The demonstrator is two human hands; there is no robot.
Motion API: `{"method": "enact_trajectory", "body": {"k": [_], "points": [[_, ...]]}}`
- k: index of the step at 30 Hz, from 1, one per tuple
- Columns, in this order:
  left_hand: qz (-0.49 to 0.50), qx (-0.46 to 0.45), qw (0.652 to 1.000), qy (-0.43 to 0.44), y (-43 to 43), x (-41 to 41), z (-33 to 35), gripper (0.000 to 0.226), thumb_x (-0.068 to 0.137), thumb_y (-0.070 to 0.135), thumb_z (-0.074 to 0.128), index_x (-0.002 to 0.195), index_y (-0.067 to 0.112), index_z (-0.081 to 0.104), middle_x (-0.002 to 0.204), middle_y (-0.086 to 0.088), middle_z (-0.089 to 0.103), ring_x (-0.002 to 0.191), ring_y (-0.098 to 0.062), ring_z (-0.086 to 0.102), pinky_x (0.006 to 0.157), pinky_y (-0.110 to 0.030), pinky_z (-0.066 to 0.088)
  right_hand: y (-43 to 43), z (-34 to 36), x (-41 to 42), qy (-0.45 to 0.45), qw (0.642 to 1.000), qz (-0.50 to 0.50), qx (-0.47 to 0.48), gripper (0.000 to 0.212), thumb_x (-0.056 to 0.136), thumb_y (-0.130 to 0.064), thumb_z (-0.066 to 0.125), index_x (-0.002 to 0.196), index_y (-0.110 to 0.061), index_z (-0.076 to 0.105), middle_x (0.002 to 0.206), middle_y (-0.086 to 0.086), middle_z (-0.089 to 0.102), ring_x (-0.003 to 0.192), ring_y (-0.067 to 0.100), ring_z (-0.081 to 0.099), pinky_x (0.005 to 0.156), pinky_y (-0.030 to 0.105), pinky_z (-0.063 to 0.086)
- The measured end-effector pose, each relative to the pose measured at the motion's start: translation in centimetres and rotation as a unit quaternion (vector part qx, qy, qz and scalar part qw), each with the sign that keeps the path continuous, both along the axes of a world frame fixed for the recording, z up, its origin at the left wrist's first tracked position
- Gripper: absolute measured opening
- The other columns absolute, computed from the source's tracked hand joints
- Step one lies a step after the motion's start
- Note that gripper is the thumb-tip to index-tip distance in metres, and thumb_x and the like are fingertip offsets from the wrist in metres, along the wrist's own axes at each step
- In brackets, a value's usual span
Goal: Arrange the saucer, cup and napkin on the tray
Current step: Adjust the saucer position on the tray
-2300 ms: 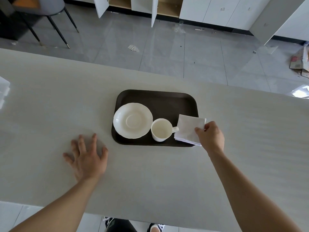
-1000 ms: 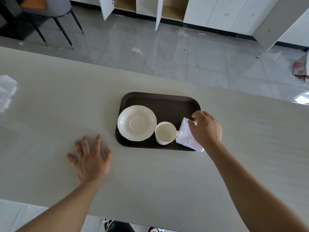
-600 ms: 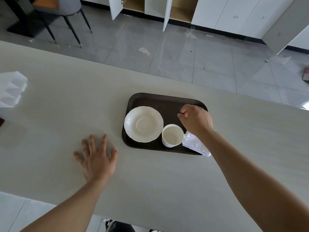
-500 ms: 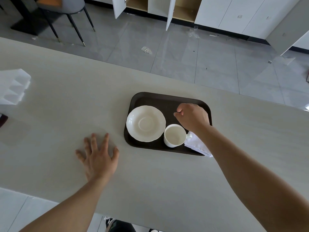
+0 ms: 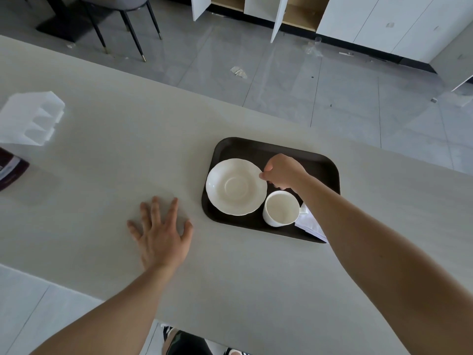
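A dark brown tray [image 5: 256,146] lies on the pale table. On its left half sits a white saucer [image 5: 235,187]. An empty white cup [image 5: 281,208] stands at the tray's front, handle pointing right. A folded white napkin [image 5: 311,225] lies at the front right corner, partly hidden under my right forearm. My right hand [image 5: 284,171] is above the tray's middle, fingers curled and pinching the saucer's right rim. My left hand [image 5: 161,237] rests flat on the table to the left of the tray, fingers spread.
A pile of white napkins [image 5: 30,119] and a dark red object [image 5: 10,169] lie at the table's left edge. Beyond the table's far edge are grey floor tiles, a chair [image 5: 122,11] and open white cabinets.
My right hand let go of the napkin at the tray's right side and moved left past the cup to the saucer's rim. My left hand stayed flat on the table.
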State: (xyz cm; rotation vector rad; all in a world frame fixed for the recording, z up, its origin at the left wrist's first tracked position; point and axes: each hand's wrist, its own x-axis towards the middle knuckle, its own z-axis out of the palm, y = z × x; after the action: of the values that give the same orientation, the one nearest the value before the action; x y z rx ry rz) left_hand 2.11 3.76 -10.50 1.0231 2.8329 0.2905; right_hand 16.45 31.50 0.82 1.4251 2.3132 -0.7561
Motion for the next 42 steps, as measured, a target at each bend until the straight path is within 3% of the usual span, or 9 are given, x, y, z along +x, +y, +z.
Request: {"method": "enact_trajectory", "body": {"k": [5, 10, 15, 18, 22, 27, 32, 36, 42], "points": [[0.000, 0.001, 1.000, -0.005, 0.0, -0.1, -0.1, 0.069, 0.084, 0.060, 0.035, 0.148, 0.037, 0.035, 0.162, -0.009, 0.024, 0.151, -0.034, 0.010, 0.116, -0.065, 0.005, -0.1, -0.4, -0.4, 0.010, 1.000, -0.011, -0.012, 0.029, 0.091, -0.025, 0.063, 0.100, 0.001, 0.073, 0.091, 0.019, 0.077, 0.086, 0.036, 0.072, 0.080, 0.040, 0.058], [-0.003, -0.001, 1.000, -0.003, -0.1, -0.1, -0.2, 0.069, 0.084, 0.060, 0.035, 0.148, 0.037, 0.035, 0.161, -0.009, 0.024, 0.151, -0.034, 0.011, 0.116, -0.064, 0.005, -0.2, -0.8, -0.9, 0.032, 0.999, -0.028, -0.019, 0.023, 0.091, -0.019, 0.063, 0.099, 0.000, 0.072, 0.085, 0.018, 0.077, 0.082, 0.033, 0.074, 0.084, 0.044, 0.060], [-0.006, 0.000, 1.000, 0.005, 0.0, -0.1, -0.3, 0.069, 0.084, 0.060, 0.035, 0.148, 0.037, 0.036, 0.160, -0.010, 0.027, 0.151, -0.035, 0.013, 0.116, -0.065, 0.006, -0.1, -1.1, -1.0, 0.064, 0.995, -0.062, -0.048, 0.022, 0.092, -0.009, 0.059, 0.104, 0.005, 0.070, 0.094, 0.022, 0.076, 0.081, 0.034, 0.074, 0.079, 0.043, 0.062], [-0.009, 0.002, 1.000, 0.012, 0.0, -0.1, -0.4, 0.069, 0.084, 0.060, 0.037, 0.148, 0.036, 0.036, 0.160, -0.011, 0.028, 0.150, -0.035, 0.014, 0.115, -0.065, 0.007, 0.1, -1.5, -1.1, 0.054, 0.995, -0.067, -0.057, 0.023, 0.092, -0.008, 0.054, 0.104, 0.005, 0.068, 0.093, 0.020, 0.077, 0.083, 0.036, 0.075, 0.084, 0.046, 0.060], [-0.009, -0.003, 1.000, 0.018, -0.1, -0.2, -0.4, 0.069, 0.084, 0.060, 0.036, 0.148, 0.036, 0.036, 0.159, -0.011, 0.029, 0.150, -0.035, 0.014, 0.115, -0.065, 0.008, 0.6, -2.2, -1.3, 0.081, 0.992, -0.085, -0.052, 0.010, 0.091, -0.008, 0.058, 0.097, -0.006, 0.066, 0.086, 0.015, 0.078, 0.066, 0.028, 0.076, 0.082, 0.044, 0.061], [-0.007, -0.008, 1.000, 0.016, -0.1, -0.1, -0.4, 0.069, 0.084, 0.061, 0.035, 0.149, 0.036, 0.036, 0.160, -0.010, 0.028, 0.150, -0.035, 0.014, 0.115, -0.065, 0.008, 1.2, -2.6, -1.5, 0.099, 0.989, -0.097, -0.053, 0.008, 0.089, -0.006, 0.059, 0.091, -0.010, 0.066, 0.086, 0.011, 0.077, 0.060, 0.024, 0.075, 0.078, 0.041, 0.063], [-0.009, -0.011, 1.000, 0.020, -0.1, -0.2, -0.4, 0.069, 0.085, 0.061, 0.034, 0.149, 0.036, 0.035, 0.160, -0.010, 0.028, 0.150, -0.035, 0.014, 0.115, -0.065, 0.008, 1.7, -2.5, -1.5, 0.105, 0.988, -0.104, -0.054, 0.010, 0.092, -0.007, 0.058, 0.095, -0.011, 0.066, 0.089, 0.010, 0.077, 0.064, 0.024, 0.076, 0.079, 0.038, 0.061], [-0.011, -0.008, 1.000, 0.022, -0.1, -0.2, -0.5, 0.068, 0.084, 0.060, 0.036, 0.148, 0.036, 0.037, 0.159, -0.010, 0.029, 0.150, -0.035, 0.015, 0.115, -0.065, 0.009, 2.2, -2.6, -1.4, 0.108, 0.987, -0.107, -0.053, 0.013, 0.093, -0.007, 0.056, 0.099, -0.008, 0.068, 0.092, 0.013, 0.077, 0.071, 0.026, 0.076, 0.085, 0.046, 0.061], [-0.011, -0.010, 1.000, 0.022, -0.1, -0.3, -0.6, 0.069, 0.084, 0.061, 0.036, 0.148, 0.036, 0.036, 0.160, -0.010, 0.029, 0.150, -0.035, 0.016, 0.115, -0.065, 0.007, 3.0, -2.9, -1.1, 0.175, 0.971, -0.157, -0.052, 0.012, 0.087, -0.005, 0.064, 0.097, -0.001, 0.070, 0.090, 0.020, 0.073, 0.078, 0.033, 0.075, 0.071, 0.045, 0.064]]}}
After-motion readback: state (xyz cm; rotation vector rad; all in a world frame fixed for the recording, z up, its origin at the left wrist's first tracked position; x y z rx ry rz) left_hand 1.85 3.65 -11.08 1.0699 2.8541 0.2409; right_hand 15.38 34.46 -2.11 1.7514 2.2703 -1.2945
